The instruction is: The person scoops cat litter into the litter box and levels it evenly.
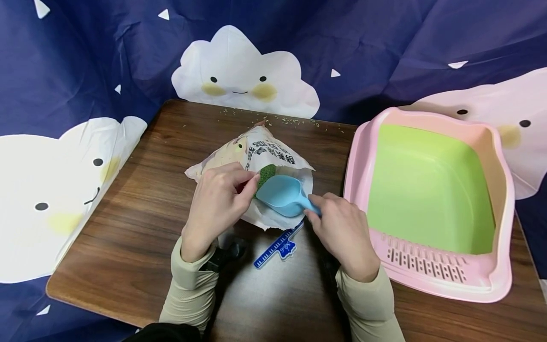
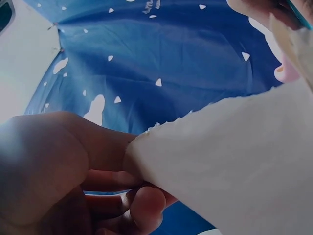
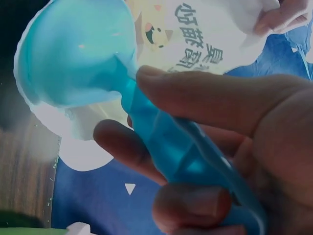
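Note:
A white printed bag (image 1: pixel 278 145) lies on the table with its torn mouth open, and green pellets (image 1: pixel 267 175) show inside. My left hand (image 1: pixel 220 204) pinches the edge of its mouth between thumb and fingers; the left wrist view shows the ragged white edge (image 2: pixel 220 142) stretched out from that grip. In my right hand (image 1: pixel 342 228) is a light blue scoop (image 1: pixel 279 194), gripped by its ribbed handle (image 3: pixel 171 142). The scoop's bowl sits at the bag's mouth, beside the pellets, and its visible inside is bare.
On the right stands a pink litter box (image 1: pixel 359 166) with a green floor (image 1: pixel 431 190) and a slotted front ledge. A blue-and-white ruler-like strip (image 1: pixel 278 246) with a shaped tab lies in front of the bag. Pale bits (image 1: pixel 295 121) are scattered along the table's back edge.

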A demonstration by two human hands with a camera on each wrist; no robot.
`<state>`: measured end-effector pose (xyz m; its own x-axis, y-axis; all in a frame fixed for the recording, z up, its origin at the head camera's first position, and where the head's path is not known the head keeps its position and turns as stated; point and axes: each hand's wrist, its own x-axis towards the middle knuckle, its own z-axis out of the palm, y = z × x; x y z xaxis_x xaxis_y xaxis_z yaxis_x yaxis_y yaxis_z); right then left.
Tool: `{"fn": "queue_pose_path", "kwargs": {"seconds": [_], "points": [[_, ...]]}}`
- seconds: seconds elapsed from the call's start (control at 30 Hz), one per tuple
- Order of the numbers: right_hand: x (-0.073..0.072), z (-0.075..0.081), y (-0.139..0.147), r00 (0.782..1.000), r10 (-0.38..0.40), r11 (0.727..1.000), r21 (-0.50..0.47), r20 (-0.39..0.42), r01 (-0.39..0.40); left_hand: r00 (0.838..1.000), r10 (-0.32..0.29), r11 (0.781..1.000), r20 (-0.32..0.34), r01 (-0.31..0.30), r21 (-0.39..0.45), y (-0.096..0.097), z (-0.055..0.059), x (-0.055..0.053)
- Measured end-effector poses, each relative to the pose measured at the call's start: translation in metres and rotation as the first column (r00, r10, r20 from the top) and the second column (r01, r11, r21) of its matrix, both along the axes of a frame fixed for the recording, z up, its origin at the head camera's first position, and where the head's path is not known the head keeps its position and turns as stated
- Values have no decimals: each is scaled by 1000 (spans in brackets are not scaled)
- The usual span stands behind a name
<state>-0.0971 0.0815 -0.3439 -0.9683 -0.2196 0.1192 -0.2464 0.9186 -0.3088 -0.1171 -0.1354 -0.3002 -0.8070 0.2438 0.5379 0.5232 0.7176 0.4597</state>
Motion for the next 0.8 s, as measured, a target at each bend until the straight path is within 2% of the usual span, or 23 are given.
{"fn": "queue_pose_path", "kwargs": {"seconds": [0.17,0.43,0.8], "points": [[-1,-3,-5,1000,-15,1000,-9,-6,15,1000,5,1000,15,-5,-23,-1,2,0],[-6,-13,-9,999,-9,1000,-18,-38,8,1000,4,1000,22,-4,-13,-1,1,1],[-11,-23,-16,999,-14,999,-41,-42,12,1000,4,1000,28,-4,-7,-2,2,1]]}}
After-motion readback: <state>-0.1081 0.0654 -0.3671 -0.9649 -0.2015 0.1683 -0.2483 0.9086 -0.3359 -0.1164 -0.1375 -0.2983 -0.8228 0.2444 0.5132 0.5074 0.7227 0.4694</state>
